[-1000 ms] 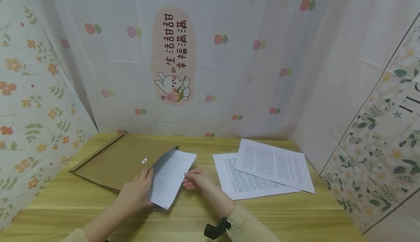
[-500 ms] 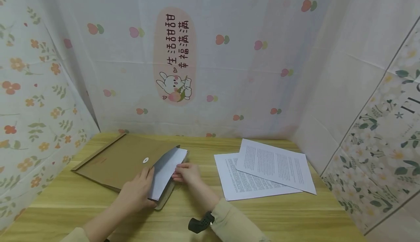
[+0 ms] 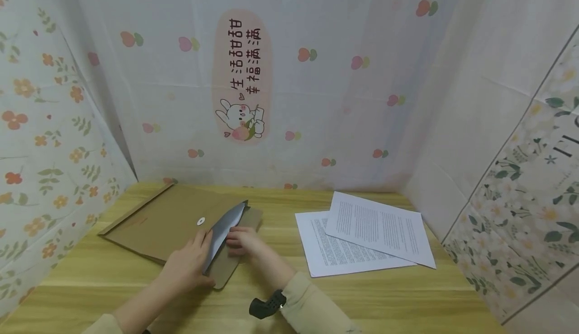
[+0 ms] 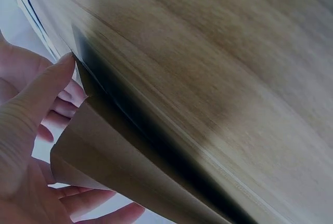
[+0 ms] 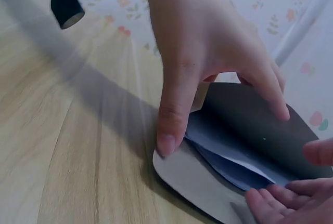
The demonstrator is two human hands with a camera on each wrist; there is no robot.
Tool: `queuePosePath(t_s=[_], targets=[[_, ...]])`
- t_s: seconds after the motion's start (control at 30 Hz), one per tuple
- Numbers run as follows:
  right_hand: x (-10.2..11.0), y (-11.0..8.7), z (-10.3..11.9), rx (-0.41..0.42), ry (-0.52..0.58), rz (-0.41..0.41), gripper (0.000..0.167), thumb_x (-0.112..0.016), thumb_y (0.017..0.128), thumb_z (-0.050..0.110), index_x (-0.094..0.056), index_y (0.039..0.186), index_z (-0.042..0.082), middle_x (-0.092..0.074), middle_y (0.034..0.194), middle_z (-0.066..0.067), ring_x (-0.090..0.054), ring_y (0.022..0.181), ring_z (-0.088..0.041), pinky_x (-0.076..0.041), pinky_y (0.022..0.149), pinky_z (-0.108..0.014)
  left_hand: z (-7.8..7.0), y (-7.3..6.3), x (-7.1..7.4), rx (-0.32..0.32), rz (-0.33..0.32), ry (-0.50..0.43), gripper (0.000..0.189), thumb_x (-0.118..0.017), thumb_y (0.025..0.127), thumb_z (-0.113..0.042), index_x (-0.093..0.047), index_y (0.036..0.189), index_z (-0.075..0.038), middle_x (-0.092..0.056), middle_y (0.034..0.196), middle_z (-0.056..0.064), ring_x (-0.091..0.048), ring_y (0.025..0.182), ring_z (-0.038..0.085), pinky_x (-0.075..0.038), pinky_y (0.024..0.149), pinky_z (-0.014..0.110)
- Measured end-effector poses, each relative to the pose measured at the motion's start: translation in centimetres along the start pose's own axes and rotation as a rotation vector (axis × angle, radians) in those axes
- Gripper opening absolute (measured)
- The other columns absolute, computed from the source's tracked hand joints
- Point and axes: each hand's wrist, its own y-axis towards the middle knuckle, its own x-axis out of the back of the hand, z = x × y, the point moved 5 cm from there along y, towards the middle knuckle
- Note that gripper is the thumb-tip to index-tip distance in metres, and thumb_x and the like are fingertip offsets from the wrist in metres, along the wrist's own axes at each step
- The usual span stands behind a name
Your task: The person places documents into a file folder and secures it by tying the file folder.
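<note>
A brown document envelope (image 3: pixel 167 218) with a white button lies at the left of the table. My left hand (image 3: pixel 187 258) grips its mouth at the near corner, fingers over the front and thumb at the flap (image 3: pixel 223 275). Inside the mouth sits a stack of white papers (image 3: pixel 220 232), only a narrow strip showing. My right hand (image 3: pixel 246 242) is over the flap, fingertips right at the papers' outer edge. In the right wrist view, its fingers (image 5: pixel 283 200) reach the papers (image 5: pixel 234 159) with the thumb held apart.
Two overlapping printed sheets lie at the right of the wooden table (image 3: pixel 384 299), an upper sheet (image 3: pixel 375 226) partly covering a lower sheet (image 3: pixel 318 243). Patterned cloth walls (image 3: pixel 316 97) stand behind and on both sides.
The papers have slid left, deep into the envelope, baring the flap. My right hand has moved left with them and its pinch has loosened. The left hand has kept its grip.
</note>
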Motion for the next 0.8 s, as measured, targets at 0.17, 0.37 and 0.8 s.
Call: queuePosePath(t_s=[0.17,0.37,0.8], targets=[[-0.5,0.4,-0.4,-0.029,0.062,0.059,0.046,-0.05,0.095,0.002,-0.039,0.134,-0.018,-0.052,0.127,-0.027,-0.05,0.119,-0.04,-0.049,0.09,-0.048,-0.1,-0.1,0.2,0.0,0.009,-0.001,0.116,-0.093,0.048,-0.043,-0.041,0.134,0.015,-0.044,0.127,0.028,-0.058,0.099,0.041,-0.054,0.052,0.037],[-0.3,0.8,-1.0,-0.046,0.074,0.08,0.049,-0.048,0.096,0.003,-0.032,0.137,-0.019,-0.049,0.131,-0.028,-0.048,0.121,-0.039,-0.047,0.093,-0.047,-0.2,0.0,0.2,0.008,0.016,-0.031,0.115,-0.093,0.048,-0.042,-0.041,0.134,0.014,-0.044,0.128,0.029,-0.058,0.102,0.042,-0.054,0.052,0.036],[1.2,0.2,-1.1,-0.037,0.074,0.072,0.046,-0.046,0.096,0.0,-0.033,0.136,-0.02,-0.045,0.132,-0.034,-0.046,0.122,-0.044,-0.044,0.097,-0.047,-0.5,0.4,-0.2,0.0,0.034,-0.06,0.099,-0.091,0.057,-0.038,-0.046,0.129,0.013,-0.046,0.124,0.031,-0.057,0.099,0.044,-0.055,0.057,0.042]])
